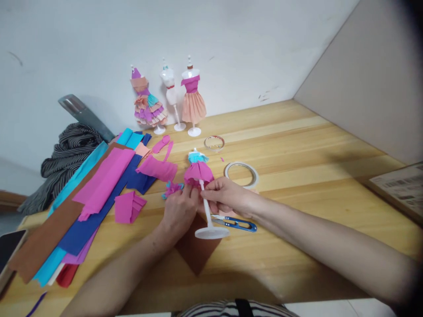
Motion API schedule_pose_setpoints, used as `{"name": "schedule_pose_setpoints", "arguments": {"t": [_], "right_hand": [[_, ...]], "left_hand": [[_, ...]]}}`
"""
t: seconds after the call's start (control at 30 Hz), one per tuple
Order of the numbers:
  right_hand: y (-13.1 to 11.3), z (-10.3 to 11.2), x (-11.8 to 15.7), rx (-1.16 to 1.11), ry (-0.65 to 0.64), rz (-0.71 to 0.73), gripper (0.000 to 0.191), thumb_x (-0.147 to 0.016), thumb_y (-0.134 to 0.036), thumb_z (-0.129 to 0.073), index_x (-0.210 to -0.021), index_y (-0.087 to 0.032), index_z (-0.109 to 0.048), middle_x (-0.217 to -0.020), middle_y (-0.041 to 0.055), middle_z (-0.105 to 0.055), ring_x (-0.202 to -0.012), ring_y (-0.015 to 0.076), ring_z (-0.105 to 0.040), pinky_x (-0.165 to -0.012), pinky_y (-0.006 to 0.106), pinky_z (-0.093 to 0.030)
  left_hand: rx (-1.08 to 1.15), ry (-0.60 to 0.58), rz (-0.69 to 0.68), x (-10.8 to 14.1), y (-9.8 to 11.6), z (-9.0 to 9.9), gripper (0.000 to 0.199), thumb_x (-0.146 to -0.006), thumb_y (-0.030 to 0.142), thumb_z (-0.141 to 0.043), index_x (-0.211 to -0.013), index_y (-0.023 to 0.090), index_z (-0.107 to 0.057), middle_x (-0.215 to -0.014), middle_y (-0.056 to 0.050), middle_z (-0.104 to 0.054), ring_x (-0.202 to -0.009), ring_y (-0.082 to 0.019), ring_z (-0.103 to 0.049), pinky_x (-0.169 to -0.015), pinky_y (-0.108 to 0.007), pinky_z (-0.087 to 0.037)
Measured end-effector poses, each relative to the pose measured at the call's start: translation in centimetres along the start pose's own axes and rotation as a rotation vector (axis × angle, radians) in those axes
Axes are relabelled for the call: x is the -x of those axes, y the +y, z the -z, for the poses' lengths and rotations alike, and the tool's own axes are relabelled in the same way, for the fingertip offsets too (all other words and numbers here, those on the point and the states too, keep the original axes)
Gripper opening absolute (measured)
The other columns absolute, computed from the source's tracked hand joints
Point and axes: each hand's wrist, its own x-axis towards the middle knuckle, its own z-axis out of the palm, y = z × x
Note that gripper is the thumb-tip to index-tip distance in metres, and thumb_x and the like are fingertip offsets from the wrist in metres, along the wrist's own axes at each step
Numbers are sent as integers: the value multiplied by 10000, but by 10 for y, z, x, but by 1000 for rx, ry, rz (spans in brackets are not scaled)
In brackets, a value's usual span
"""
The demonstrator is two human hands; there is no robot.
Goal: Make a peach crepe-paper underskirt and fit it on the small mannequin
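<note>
A small white dress form [206, 207] leans over the table, its round base toward me. It wears a ruffled turquoise paper top [197, 156] and a pink crepe-paper skirt [199, 172]. My left hand [181, 209] is closed at the skirt's lower edge, its fingertips partly hidden under the paper. From the right, my right hand [231, 196] pinches the stand's pole just below the skirt. Under the base lie blue-handled thread snips [243, 224] and a brown paper piece [198, 251]. A small pink and blue paper ruffle [172, 189] lies beside my left hand.
Three dress forms stand by the wall, one in a layered paper dress [148, 103]. Tape rolls [254, 174] lie right of centre. Coloured crepe paper [102, 180] is piled at left, near a striped cloth [74, 149]. A cardboard box [401, 189] sits at right.
</note>
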Motion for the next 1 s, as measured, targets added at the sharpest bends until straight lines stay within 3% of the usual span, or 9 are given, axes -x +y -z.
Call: {"name": "schedule_pose_setpoints", "arguments": {"t": [0.17,0.37,0.53,0.8,1.0], "right_hand": [[4,-2,0,12,19,3,384,-812,-270,-651,-467,-139,-542,-352,-24,-537,-250,5,-308,-272,142,-166],[12,-3,2,67,39,-8,273,-777,-229,-662,-531,-144,-579,-362,-39,-545,-244,16,-312,-268,147,-166],[14,-4,0,59,47,-19,301,-779,-246,-662,-513,-148,-561,-363,-33,-546,-242,18,-299,-266,155,-161],[9,-6,1,7,89,-14,360,-791,-237,-660,-469,-156,-522,-353,-30,-539,-230,14,-308,-256,154,-156],[7,-4,2,-35,90,-21,359,-803,-249,-643,-474,-136,-554,-334,-28,-519,-220,8,-294,-252,146,-142]], "left_hand": [[15,-53,11,-1,3,3,172,-892,153,-508,-946,156,-671,-1135,-140,-685,-710,-227,-680,-528,-305,-461],[78,-116,120,-4,-4,0,205,-917,184,-458,-919,160,-661,-834,-118,-694,-765,-268,-683,-589,-329,-467],[83,-129,162,-8,-5,-3,213,-908,202,-464,-827,140,-652,-780,-136,-683,-740,-278,-683,-569,-323,-445],[127,-99,236,-14,-3,-7,213,-915,215,-467,-865,152,-664,-822,-108,-712,-687,-236,-681,-547,-294,-416],[128,-14,248,-9,-2,-7,262,-952,274,-427,-898,174,-663,-797,-77,-724,-655,-219,-674,-542,-285,-397]]}}
